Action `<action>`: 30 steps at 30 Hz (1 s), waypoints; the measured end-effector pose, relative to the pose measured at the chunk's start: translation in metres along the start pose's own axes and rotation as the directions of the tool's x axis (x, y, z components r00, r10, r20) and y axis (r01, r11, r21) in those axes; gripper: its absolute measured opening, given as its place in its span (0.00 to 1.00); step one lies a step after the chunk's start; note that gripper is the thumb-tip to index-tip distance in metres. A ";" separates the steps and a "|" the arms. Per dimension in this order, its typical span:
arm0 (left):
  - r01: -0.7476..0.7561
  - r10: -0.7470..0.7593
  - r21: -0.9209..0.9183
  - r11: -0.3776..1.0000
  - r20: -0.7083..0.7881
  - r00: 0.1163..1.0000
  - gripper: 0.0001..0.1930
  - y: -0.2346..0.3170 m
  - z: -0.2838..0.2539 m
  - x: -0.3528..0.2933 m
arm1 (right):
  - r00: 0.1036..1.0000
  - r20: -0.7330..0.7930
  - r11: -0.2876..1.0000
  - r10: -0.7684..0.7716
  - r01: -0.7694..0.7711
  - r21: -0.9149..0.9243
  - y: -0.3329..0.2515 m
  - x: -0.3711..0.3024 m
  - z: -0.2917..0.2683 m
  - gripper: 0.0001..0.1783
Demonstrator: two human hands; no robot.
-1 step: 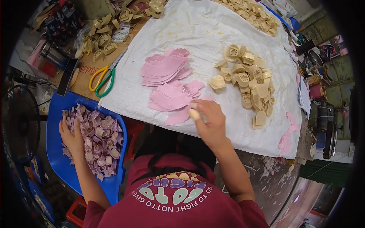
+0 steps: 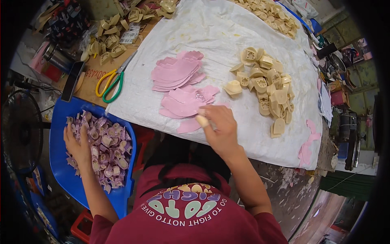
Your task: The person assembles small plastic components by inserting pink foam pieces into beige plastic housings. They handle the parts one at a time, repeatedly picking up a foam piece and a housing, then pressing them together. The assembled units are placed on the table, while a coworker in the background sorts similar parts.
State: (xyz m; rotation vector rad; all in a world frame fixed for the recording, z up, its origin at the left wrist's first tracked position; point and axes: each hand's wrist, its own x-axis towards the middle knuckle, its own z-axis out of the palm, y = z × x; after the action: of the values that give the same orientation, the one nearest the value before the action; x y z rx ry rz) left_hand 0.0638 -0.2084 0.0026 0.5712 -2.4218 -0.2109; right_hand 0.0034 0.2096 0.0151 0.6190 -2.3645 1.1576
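My left hand (image 2: 79,148) lies spread over a heap of purple, glittery heel-shaped pieces (image 2: 106,140) in a blue plastic bin (image 2: 63,179). Its fingers are apart and rest on the pieces. At the near edge of the white sheet, my right hand (image 2: 221,128) bends over the lower pile of thin pink sheet pieces (image 2: 183,99). Its thumb and forefinger stand slightly apart, and a pale beige cover shows on the thumb tip. A second stack of pink pieces (image 2: 174,73) lies just beyond. Beige heel-shaped pieces (image 2: 264,81) are heaped to the right.
Yellow-and-green-handled scissors (image 2: 109,85) lie at the white sheet's (image 2: 227,36) left edge. A phone (image 2: 73,81) hangs over the bin. More beige pieces (image 2: 274,18) cover the far right, others (image 2: 113,42) the far left. Pink scraps (image 2: 308,144) lie at right. A fan (image 2: 21,126) stands left.
My right hand has shifted slightly left over the pink pieces. My left hand remains in nearly the same place over the purple pieces.
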 end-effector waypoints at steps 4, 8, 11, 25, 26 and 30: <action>-0.208 0.254 -0.350 0.914 0.093 0.963 0.29 0.084 0.011 -0.007 | 0.992 0.121 0.978 0.023 0.002 -0.208 -0.001 0.015 0.033 0.08; -0.286 0.533 -0.760 0.583 0.092 0.841 0.31 0.178 0.027 -0.024 | 0.989 0.132 0.976 0.072 -0.042 -0.216 0.007 0.015 0.041 0.08; -0.203 0.643 -0.855 0.478 0.183 0.744 0.31 0.215 0.052 -0.036 | 0.990 0.092 0.994 0.107 -0.104 -0.044 0.012 0.013 0.036 0.08; -0.102 0.643 -0.878 0.467 0.258 0.722 0.34 0.216 0.065 -0.038 | 0.997 0.056 0.999 0.043 -0.042 -0.011 0.022 0.014 0.038 0.12; -0.114 0.646 -0.871 0.479 0.261 0.718 0.34 0.216 0.068 -0.039 | 0.994 0.018 0.983 0.108 -0.109 0.147 0.029 0.012 0.039 0.13; -0.225 0.710 -0.843 0.489 0.235 0.664 0.35 0.208 0.075 -0.040 | 0.772 0.123 0.487 0.623 -0.507 0.711 0.030 0.016 0.023 0.15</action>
State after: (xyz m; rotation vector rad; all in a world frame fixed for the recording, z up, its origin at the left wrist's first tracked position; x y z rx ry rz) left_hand -0.0271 -0.0041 -0.0191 -0.7187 -2.5646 -1.2381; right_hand -0.0310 0.2043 -0.0072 -0.1138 -1.9432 2.3953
